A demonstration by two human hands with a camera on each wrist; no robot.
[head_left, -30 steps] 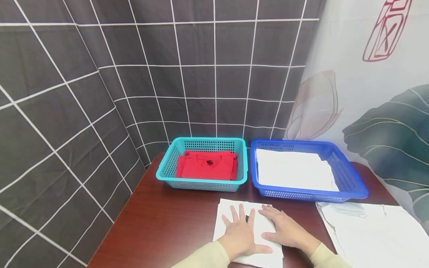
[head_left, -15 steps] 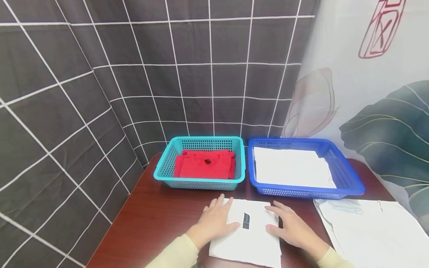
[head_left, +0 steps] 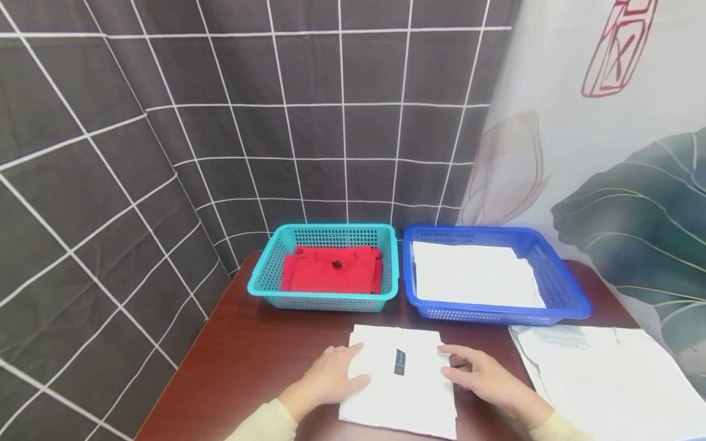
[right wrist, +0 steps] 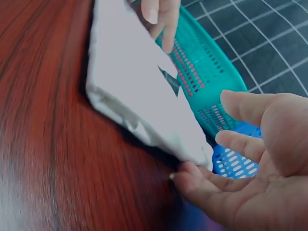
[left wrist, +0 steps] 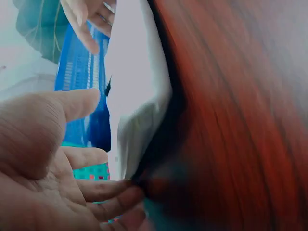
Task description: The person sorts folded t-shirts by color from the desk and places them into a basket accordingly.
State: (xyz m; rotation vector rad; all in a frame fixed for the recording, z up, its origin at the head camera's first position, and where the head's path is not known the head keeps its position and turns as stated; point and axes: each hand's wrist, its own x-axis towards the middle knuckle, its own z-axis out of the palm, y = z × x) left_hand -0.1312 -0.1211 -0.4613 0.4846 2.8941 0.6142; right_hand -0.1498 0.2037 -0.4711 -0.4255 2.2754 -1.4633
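Note:
A folded white shirt [head_left: 402,401] with a dark printed label [head_left: 399,362] lies flat on the brown table, between the two hands. My left hand [head_left: 325,376] is at its left side, thumb and forefinger spread over the border. In the left wrist view the fingertips [left wrist: 127,192] reach the shirt's side edge low down, thumb apart from the cloth. At the opposite side is my right hand [head_left: 488,380], fingers loosely bent. The right wrist view has its fingertips [right wrist: 190,175] right at a lower corner of the shirt, the thumb raised clear of it.
Behind the shirt stand a turquoise basket [head_left: 325,301] with folded red shirts [head_left: 333,272] and a blue basket [head_left: 573,300] with folded white cloth [head_left: 474,275]. More white garments [head_left: 612,380] lie spread at the right. Dark gridded curtain [head_left: 309,122] hangs behind and left.
My left hand has slid from the shirt's middle to its left edge, uncovering the label. My right hand has drawn back from the top to the right edge. The view has shifted slightly.

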